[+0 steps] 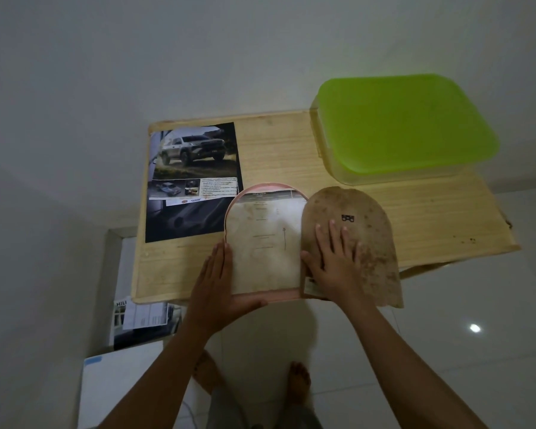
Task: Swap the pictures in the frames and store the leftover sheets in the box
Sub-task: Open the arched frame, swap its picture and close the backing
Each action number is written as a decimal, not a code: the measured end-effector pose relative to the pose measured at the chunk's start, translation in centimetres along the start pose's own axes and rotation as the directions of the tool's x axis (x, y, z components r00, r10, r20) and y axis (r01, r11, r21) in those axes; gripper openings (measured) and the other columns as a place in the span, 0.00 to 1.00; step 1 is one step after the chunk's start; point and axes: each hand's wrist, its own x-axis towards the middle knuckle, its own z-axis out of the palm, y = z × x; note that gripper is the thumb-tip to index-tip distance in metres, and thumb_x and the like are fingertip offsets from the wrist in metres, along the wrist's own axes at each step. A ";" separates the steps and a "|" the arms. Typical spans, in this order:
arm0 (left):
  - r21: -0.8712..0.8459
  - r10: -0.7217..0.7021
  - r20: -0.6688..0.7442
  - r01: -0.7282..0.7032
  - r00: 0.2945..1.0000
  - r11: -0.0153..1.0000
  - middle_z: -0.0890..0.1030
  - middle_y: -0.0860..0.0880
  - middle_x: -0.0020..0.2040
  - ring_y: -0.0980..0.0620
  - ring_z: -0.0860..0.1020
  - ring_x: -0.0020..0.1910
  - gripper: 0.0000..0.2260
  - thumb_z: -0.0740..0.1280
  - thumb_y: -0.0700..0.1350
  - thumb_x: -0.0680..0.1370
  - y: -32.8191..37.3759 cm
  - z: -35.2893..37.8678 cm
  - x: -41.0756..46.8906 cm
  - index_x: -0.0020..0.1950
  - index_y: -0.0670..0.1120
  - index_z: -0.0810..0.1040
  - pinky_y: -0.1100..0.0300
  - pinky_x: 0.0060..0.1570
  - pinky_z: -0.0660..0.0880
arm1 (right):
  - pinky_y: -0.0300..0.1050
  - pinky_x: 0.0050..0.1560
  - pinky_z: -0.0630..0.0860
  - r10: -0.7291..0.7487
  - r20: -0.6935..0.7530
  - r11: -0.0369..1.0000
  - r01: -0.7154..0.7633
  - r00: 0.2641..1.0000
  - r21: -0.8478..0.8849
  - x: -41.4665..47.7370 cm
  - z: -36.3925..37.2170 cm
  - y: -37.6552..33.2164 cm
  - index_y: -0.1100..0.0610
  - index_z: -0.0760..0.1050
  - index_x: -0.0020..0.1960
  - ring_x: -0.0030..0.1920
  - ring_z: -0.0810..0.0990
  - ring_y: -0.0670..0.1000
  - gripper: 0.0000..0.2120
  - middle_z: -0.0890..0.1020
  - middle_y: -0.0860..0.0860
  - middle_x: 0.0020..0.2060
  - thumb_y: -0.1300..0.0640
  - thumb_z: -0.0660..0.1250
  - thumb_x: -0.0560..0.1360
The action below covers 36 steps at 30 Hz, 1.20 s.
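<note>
Centrally, a pink arch-shaped picture frame (262, 296) lies face down on a pale wooden table (430, 212), a stained cream sheet (266, 246) showing in its back. At its lower left, the left hand (217, 283) rests with straight fingers held together and the thumb along the bottom rim, while the right hand (334, 261) presses flat, fingers spread, on a blotchy brown arch-shaped backing board (356, 202) overlapping the frame's right edge. A glossy printed sheet showing a pickup truck (192, 168) lies at upper left, and a clear plastic box with a lime-green lid (406, 122) sits closed at upper right.
</note>
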 end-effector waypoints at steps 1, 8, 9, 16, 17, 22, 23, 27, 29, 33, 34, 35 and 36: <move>0.003 0.003 0.001 -0.003 1.000 1.000 0.37 0.46 0.75 0.49 0.39 0.75 0.57 0.49 0.81 0.61 0.0 0.0 0.0 0.74 0.44 0.34 0.53 0.73 0.43 | 0.58 0.71 0.33 0.020 0.001 1.000 -0.020 1.000 -0.008 -0.1 -0.4 1.1 0.41 0.40 0.74 0.75 0.36 0.51 0.36 0.41 0.47 0.76 0.30 0.36 0.69; 0.036 0.007 0.016 -0.007 1.000 0.999 0.34 0.48 0.74 0.51 0.37 0.74 0.55 0.47 0.81 0.60 -0.1 -0.3 0.0 0.72 0.47 0.30 0.55 0.72 0.40 | 0.55 0.72 0.35 0.043 0.022 0.999 -0.044 0.999 0.018 0.3 -2.3 4.3 0.39 0.46 0.74 0.76 0.40 0.48 0.33 0.45 0.43 0.76 0.31 0.46 0.72; 0.041 0.007 0.019 -0.008 1.000 0.999 0.35 0.48 0.74 0.51 0.38 0.75 0.55 0.47 0.81 0.61 -0.3 -0.4 -0.2 0.72 0.46 0.31 0.55 0.73 0.41 | 0.55 0.72 0.35 0.043 0.030 0.999 -0.044 0.999 0.016 0.6 -2.4 4.5 0.40 0.47 0.74 0.76 0.40 0.48 0.33 0.45 0.43 0.76 0.32 0.49 0.73; -0.006 0.015 0.010 -0.015 1.000 1.000 0.40 0.47 0.75 0.51 0.43 0.75 0.56 0.49 0.80 0.62 -1.1 -0.8 -0.6 0.75 0.44 0.38 0.54 0.73 0.45 | 0.58 0.73 0.37 0.006 0.071 1.000 -0.006 0.997 -0.003 0.9 -2.5 5.2 0.41 0.48 0.74 0.76 0.40 0.50 0.34 0.46 0.44 0.76 0.31 0.49 0.72; -0.008 0.014 0.013 -0.014 1.000 1.000 0.40 0.48 0.75 0.51 0.42 0.75 0.56 0.49 0.80 0.61 -1.1 -0.8 -0.6 0.75 0.44 0.37 0.54 0.73 0.45 | 0.58 0.73 0.37 -0.014 0.072 1.000 0.015 0.997 -0.010 0.9 -2.3 5.0 0.41 0.48 0.74 0.76 0.40 0.50 0.36 0.46 0.44 0.76 0.30 0.46 0.69; -0.035 0.014 0.024 -0.013 1.000 0.999 0.36 0.50 0.74 0.52 0.39 0.74 0.55 0.48 0.81 0.60 -1.2 -0.9 -0.7 0.73 0.47 0.34 0.55 0.73 0.43 | 0.54 0.73 0.37 -0.061 0.095 0.998 0.060 0.994 0.015 0.7 -2.1 4.4 0.41 0.49 0.74 0.76 0.41 0.48 0.33 0.46 0.43 0.76 0.33 0.50 0.72; -0.041 0.014 0.025 -0.013 1.000 0.999 0.35 0.50 0.74 0.53 0.38 0.74 0.55 0.48 0.81 0.60 -1.1 -1.0 -0.8 0.73 0.48 0.32 0.56 0.73 0.42 | 0.54 0.73 0.38 -0.056 0.096 0.998 0.052 0.994 0.040 0.9 -2.3 4.4 0.42 0.51 0.74 0.76 0.43 0.48 0.30 0.48 0.43 0.76 0.37 0.55 0.75; -0.042 0.018 0.018 -0.017 1.000 0.999 0.35 0.49 0.74 0.52 0.37 0.74 0.53 0.47 0.80 0.61 -1.0 -0.9 -1.1 0.73 0.47 0.33 0.56 0.72 0.40 | 0.47 0.72 0.52 -0.034 -0.018 0.944 0.038 0.999 0.327 1.5 -3.5 2.4 0.51 0.60 0.73 0.75 0.55 0.50 0.24 0.58 0.47 0.75 0.52 0.60 0.78; -0.039 0.022 0.012 -0.022 1.000 0.999 0.36 0.48 0.74 0.51 0.38 0.75 0.54 0.46 0.80 0.62 -1.1 -0.7 -1.2 0.74 0.45 0.35 0.55 0.73 0.41 | 0.40 0.69 0.56 -0.084 -0.077 0.908 0.108 0.994 0.404 1.9 -3.5 0.0 0.56 0.64 0.71 0.72 0.61 0.50 0.23 0.64 0.50 0.72 0.56 0.61 0.78; -0.032 0.020 0.003 -0.019 1.000 0.999 0.34 0.47 0.74 0.51 0.37 0.74 0.53 0.47 0.79 0.63 -1.1 -0.3 -1.2 0.74 0.45 0.33 0.55 0.73 0.41 | 0.51 0.69 0.65 -0.199 -0.023 0.914 0.194 0.980 0.357 4.6 -1.8 -4.0 0.62 0.68 0.66 0.67 0.67 0.54 0.20 0.71 0.56 0.66 0.58 0.64 0.76; -0.044 0.014 -0.008 -0.014 1.000 0.999 0.35 0.48 0.74 0.51 0.37 0.74 0.52 0.49 0.78 0.65 -1.1 -0.2 -1.3 0.74 0.45 0.34 0.55 0.72 0.42 | 0.52 0.68 0.66 -0.194 0.005 0.937 0.184 0.981 0.299 5.5 -1.2 -4.6 0.62 0.67 0.66 0.68 0.67 0.55 0.21 0.70 0.57 0.66 0.56 0.64 0.75; -0.058 0.007 -0.017 -0.008 1.000 0.998 0.35 0.48 0.74 0.52 0.37 0.74 0.52 0.52 0.77 0.65 -1.1 -0.1 -1.3 0.74 0.45 0.34 0.55 0.72 0.42 | 0.51 0.69 0.64 -0.173 0.025 0.956 0.162 0.985 0.245 6.1 -0.8 -5.1 0.62 0.65 0.66 0.69 0.65 0.55 0.23 0.68 0.57 0.68 0.54 0.64 0.75; -0.069 0.000 -0.021 -0.002 1.000 0.998 0.34 0.49 0.74 0.52 0.36 0.74 0.51 0.53 0.76 0.66 -1.0 0.1 -1.3 0.74 0.46 0.33 0.56 0.71 0.41 | 0.49 0.71 0.61 -0.141 0.033 0.969 0.131 0.989 0.211 6.4 -0.5 -5.5 0.62 0.64 0.68 0.71 0.61 0.54 0.25 0.65 0.57 0.70 0.52 0.64 0.75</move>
